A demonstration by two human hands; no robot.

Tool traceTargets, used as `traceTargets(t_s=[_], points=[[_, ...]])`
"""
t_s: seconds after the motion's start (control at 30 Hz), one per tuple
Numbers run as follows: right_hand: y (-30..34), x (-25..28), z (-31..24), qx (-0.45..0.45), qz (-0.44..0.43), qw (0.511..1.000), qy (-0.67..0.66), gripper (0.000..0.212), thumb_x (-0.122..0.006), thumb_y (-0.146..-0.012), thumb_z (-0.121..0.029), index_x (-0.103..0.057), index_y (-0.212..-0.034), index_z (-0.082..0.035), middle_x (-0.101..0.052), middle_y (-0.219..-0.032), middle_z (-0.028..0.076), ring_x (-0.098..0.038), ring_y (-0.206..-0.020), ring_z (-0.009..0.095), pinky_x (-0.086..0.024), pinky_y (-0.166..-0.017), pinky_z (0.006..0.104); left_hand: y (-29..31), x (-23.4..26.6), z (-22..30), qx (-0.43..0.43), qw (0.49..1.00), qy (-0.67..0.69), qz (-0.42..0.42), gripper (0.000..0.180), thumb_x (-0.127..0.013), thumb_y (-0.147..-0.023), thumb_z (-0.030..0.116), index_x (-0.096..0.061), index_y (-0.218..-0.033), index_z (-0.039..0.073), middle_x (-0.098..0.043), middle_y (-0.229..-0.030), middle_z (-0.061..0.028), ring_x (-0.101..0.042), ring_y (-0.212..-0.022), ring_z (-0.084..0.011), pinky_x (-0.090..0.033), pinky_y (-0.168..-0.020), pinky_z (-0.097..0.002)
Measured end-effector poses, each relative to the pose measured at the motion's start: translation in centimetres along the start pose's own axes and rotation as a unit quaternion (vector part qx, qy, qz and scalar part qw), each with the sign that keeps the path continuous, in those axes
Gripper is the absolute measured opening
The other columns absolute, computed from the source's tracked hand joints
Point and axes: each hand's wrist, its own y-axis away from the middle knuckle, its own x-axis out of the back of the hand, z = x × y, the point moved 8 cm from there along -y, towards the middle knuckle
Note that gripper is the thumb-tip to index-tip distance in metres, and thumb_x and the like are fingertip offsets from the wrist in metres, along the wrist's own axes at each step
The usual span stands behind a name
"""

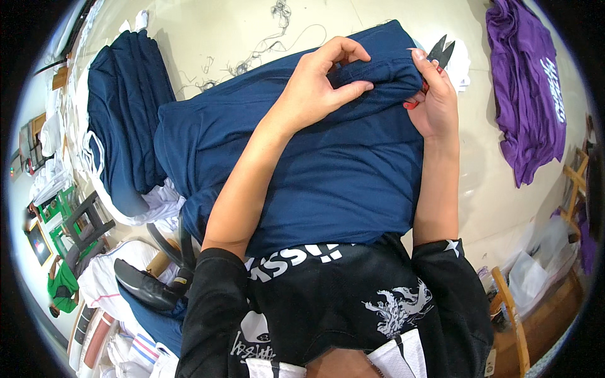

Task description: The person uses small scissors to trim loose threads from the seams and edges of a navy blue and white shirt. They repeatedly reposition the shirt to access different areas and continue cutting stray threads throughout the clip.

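A navy blue garment (pixel 340 170) is spread across my lap, with a folded seam lifted towards its far right corner. My left hand (pixel 315 82) grips the folded cloth; its thumb and forefinger lie along the fold, while the other fingers are partly hidden. At the far right end of that fold is my right hand (pixel 435 94), closed around small thread snips (pixel 443 53) with dark pointed blades and a red handle. The blades point away from me, past the fingers. My right thumb is up against the garment's edge, where a small pale bit shows at its tip.
Stacked navy cloth (pixel 126 107) lies at the left, white fabric beneath it. Loose dark threads (pixel 271 47) litter the pale floor ahead. A purple garment (pixel 526 88) lies at the right. Black curved chair-like parts (pixel 151 283) stand by my left elbow; a wooden frame (pixel 510 321) is at lower right.
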Motion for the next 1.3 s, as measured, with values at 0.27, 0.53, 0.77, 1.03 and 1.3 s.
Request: traceTargets(t_s=[0.27, 0.53, 0.77, 1.03, 1.3], points=[[1.4, -1.8, -3.5, 0.224, 0.065, 0.903, 0.360, 0.009, -0.069, -0.087, -0.009, -0.067, -0.095, -0.005, -0.062, -0.086, -0.003, -0.048, -0.066, 0.005, -0.033, -0.054, 0.0176, 0.1, 0.8, -0.4, 0.026, 0.990, 0.136, 0.019, 0.027, -0.072, -0.082, 0.009, -0.065, -0.108, 0.004, -0.067, -0.103, -0.0048, -0.061, -0.100, -0.0147, -0.047, -0.093, -0.0280], [2.8, -6.7, -4.2, 0.235, -0.133, 0.868, 0.417, 0.026, -0.072, -0.084, -0.003, -0.062, -0.108, -0.003, -0.049, -0.077, -0.006, -0.030, -0.056, 0.001, -0.024, -0.050, 0.0176, 0.2, 0.5, 0.5, 0.044, 0.990, 0.133, -0.014, 0.018, -0.064, -0.090, 0.010, -0.065, -0.106, 0.002, -0.066, -0.098, -0.0034, -0.059, -0.091, -0.0094, -0.048, -0.083, -0.0248], [2.3, -5.7, -2.7, 0.137, -0.128, 0.883, 0.430, 0.027, -0.075, -0.081, -0.003, -0.064, -0.106, -0.003, -0.044, -0.067, -0.010, -0.030, -0.053, -0.001, -0.021, -0.049, 0.0173, -0.2, 1.4, -0.1, 0.074, 0.989, 0.124, 0.019, 0.020, -0.066, -0.092, 0.015, -0.063, -0.106, 0.001, -0.066, -0.096, -0.0035, -0.059, -0.090, -0.0095, -0.048, -0.082, -0.0247], [1.7, -4.8, -2.0, 0.116, -0.082, 0.900, 0.411, 0.013, -0.072, -0.085, -0.009, -0.067, -0.094, -0.002, -0.049, -0.067, -0.009, -0.037, -0.056, 0.000, -0.025, -0.048, 0.0198, -0.2, 0.8, 0.4, 0.048, 0.998, 0.021, -0.032, 0.017, -0.071, -0.086, 0.012, -0.065, -0.098, 0.001, -0.066, -0.100, -0.0041, -0.060, -0.100, -0.0124, -0.045, -0.091, -0.0270], [1.4, -4.8, -1.6, 0.135, -0.105, 0.905, 0.389, 0.015, -0.075, -0.085, -0.014, -0.067, -0.091, -0.002, -0.052, -0.068, -0.008, -0.041, -0.059, 0.001, -0.029, -0.051, 0.0196, -0.6, 1.8, 0.7, -0.022, 0.999, 0.036, 0.024, 0.017, -0.068, -0.090, 0.017, -0.071, -0.094, 0.001, -0.070, -0.088, -0.0059, -0.064, -0.082, -0.0142, -0.050, -0.077, -0.0272]])
